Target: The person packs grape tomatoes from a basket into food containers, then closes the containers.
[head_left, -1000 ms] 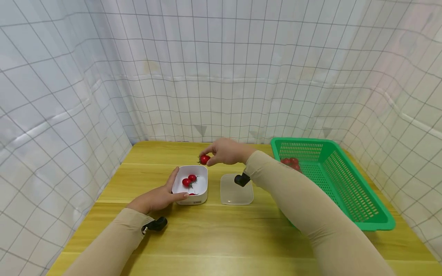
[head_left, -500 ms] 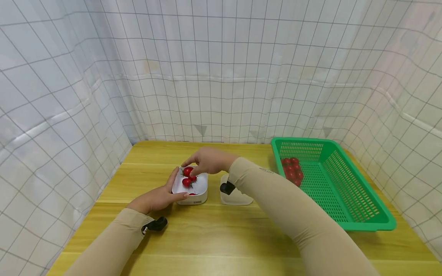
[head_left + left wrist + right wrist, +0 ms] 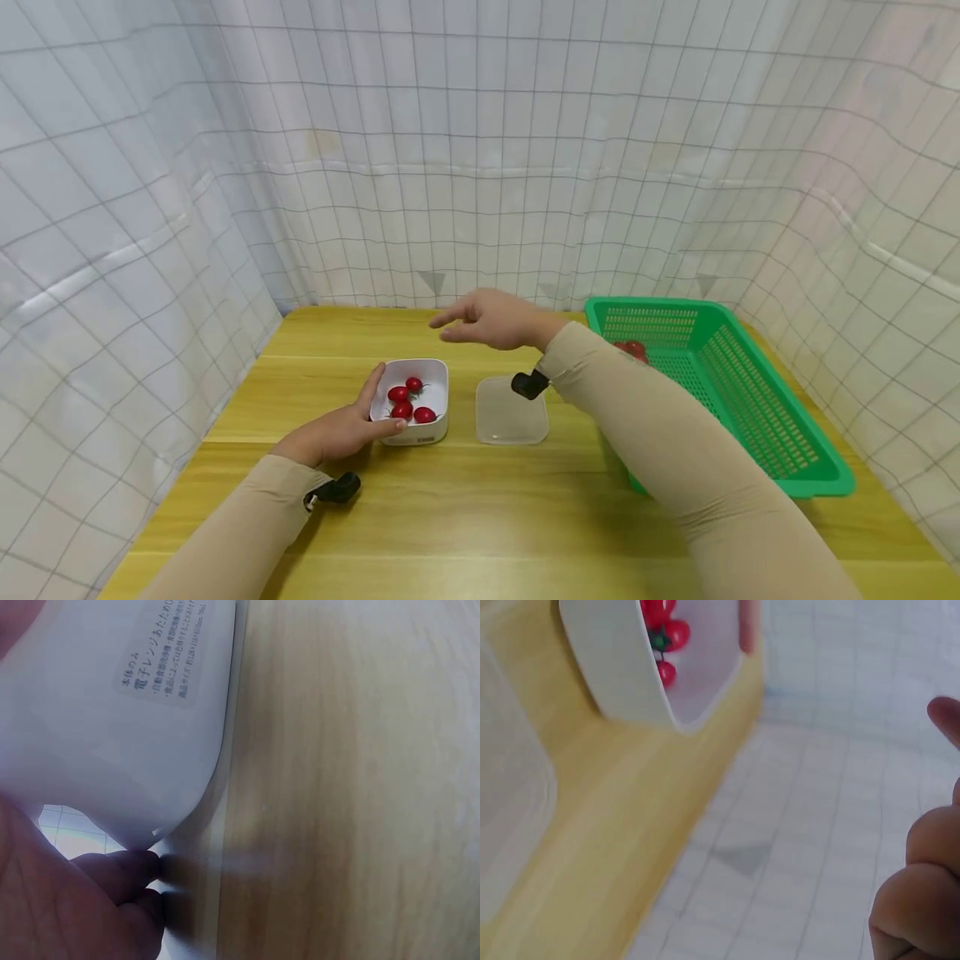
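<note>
1. Left hand (image 3: 341, 433): thumb and fingers clamp the near left corner of a square white plastic food container (image 3: 442, 400), the thumb lying over the near rim and the index finger running along the left wall.
2. Right hand (image 3: 498, 321): thumb and index finger are spread apart, pointing left in the air beyond the container's far rim.
3. Four red cherry tomatoes (image 3: 398, 394) with green stems lie inside the container, just beyond the left thumb tip and to the right of the left index finger.
4. A printed Japanese label (image 3: 165, 652) is on the container's outer wall, near the left thumb.
5. A translucent square lid (image 3: 510, 412) lies flat on the wooden table (image 3: 450, 533), right of the left fingers and nearer the body than the right fingers.
6. A green plastic basket (image 3: 825, 485) stands well right of both hands' fingers; more red tomatoes (image 3: 634, 348) sit at its left side, partly hidden by the right sleeve (image 3: 645, 417), so their number cannot be told.
7. Beyond the right fingertips hangs a white grid-patterned curtain (image 3: 465, 150).
</note>
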Available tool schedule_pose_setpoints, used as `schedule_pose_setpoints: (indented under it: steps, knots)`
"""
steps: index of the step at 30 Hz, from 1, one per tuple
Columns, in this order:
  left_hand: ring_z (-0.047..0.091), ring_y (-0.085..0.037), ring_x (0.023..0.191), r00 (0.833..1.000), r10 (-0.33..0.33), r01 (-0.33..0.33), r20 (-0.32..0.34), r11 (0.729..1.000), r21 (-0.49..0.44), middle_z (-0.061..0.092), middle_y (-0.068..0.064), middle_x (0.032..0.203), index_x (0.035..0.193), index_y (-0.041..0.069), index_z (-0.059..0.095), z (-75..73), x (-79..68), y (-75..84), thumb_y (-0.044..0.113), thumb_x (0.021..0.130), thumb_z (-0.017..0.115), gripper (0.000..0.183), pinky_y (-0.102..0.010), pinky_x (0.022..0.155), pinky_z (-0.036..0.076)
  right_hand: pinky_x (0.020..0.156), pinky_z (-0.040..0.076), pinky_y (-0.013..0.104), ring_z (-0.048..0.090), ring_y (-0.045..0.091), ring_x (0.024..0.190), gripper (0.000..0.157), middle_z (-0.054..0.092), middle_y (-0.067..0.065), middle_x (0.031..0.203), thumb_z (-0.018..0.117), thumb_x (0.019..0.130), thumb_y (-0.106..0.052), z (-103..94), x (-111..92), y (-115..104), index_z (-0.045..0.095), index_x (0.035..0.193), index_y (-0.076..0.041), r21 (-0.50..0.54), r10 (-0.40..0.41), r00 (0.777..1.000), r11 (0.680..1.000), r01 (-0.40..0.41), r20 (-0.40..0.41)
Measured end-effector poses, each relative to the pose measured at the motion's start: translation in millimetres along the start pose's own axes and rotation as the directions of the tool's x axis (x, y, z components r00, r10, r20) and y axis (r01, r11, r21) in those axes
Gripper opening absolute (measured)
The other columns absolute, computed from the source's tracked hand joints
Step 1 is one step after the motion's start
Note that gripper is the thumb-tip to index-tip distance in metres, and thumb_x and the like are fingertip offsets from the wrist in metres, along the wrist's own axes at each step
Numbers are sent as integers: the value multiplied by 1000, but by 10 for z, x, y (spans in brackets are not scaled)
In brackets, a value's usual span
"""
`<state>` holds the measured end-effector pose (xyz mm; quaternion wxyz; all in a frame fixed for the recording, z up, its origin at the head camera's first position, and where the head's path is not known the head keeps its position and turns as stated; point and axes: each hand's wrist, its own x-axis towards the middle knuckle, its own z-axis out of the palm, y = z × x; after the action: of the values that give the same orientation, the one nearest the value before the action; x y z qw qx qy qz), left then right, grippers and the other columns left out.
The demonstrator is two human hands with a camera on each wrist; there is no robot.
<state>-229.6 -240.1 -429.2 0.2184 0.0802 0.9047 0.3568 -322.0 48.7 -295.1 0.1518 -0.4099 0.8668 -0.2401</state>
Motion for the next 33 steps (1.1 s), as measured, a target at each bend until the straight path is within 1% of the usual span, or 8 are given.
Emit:
schedule_pose_setpoints:
  steps: [3,6,9,11,15,19,26,33]
  knots:
    - [34,-57,150,1000,4,-3,-10,1000,20,19,-35,169,165,22,-25,-8,-5,14,65,97,61,118,-71,122,29,116,49,46,63,18,133,40,67,-1,146,50,112,-42,-227,-279,205,69,142,-24,57,66,996,996,-63,-56]
    - [34,-56,151,1000,2,-1,-19,999,32,19,-34,170,166,24,-25,-17,-3,19,65,97,61,117,-70,122,29,121,42,54,56,27,144,43,61,1,152,46,112,-45,-410,-595,511,68,142,-23,92,133,985,988,-124,-107]
    - [31,-56,153,1000,5,-4,-19,999,35,15,-33,172,165,25,-26,-29,-1,17,65,97,61,118,-70,122,28,117,45,55,62,27,135,42,65,3,148,50,111,-44,-525,-933,855,68,142,-23,77,197,969,979,-187,-148]
    - [29,-56,154,1000,5,-4,-20,999,32,13,-32,172,165,26,-26,-34,-1,13,65,97,61,117,-70,123,27,107,51,52,68,26,102,39,73,9,129,54,110,-40,-558,-1150,1081,68,142,-23,59,247,956,969,-241,-156]
    - [26,-57,155,1000,12,-11,-26,999,36,11,-32,173,165,26,-26,-42,-5,6,65,97,61,117,-71,124,25,104,52,55,69,34,103,38,74,16,125,61,108,-34,-541,-1536,1481,69,142,-19,-33,311,941,948,-318,-135]
    - [24,-57,155,999,18,-17,-27,999,39,10,-32,173,165,26,-26,-44,-3,3,65,97,61,117,-71,124,24,108,49,64,55,45,139,42,62,18,149,67,104,-31,-487,-1837,1785,68,143,-15,-92,365,926,923,-374,-97]
    - [24,-57,155,1000,11,-10,-17,999,43,7,-32,173,165,26,-26,-26,15,-5,64,98,60,116,-71,123,25,108,46,69,49,55,140,42,53,29,154,68,102,-28,-344,-2110,2183,68,141,-12,-82,452,891,888,-453,-26]
    - [25,-59,154,1000,4,-4,-11,999,43,8,-33,173,165,25,-27,4,44,0,64,98,59,116,-73,122,26,114,39,72,41,57,145,42,51,29,155,66,103,-25,-242,-2149,2277,66,142,-9,-64,468,883,881,-469,-29]
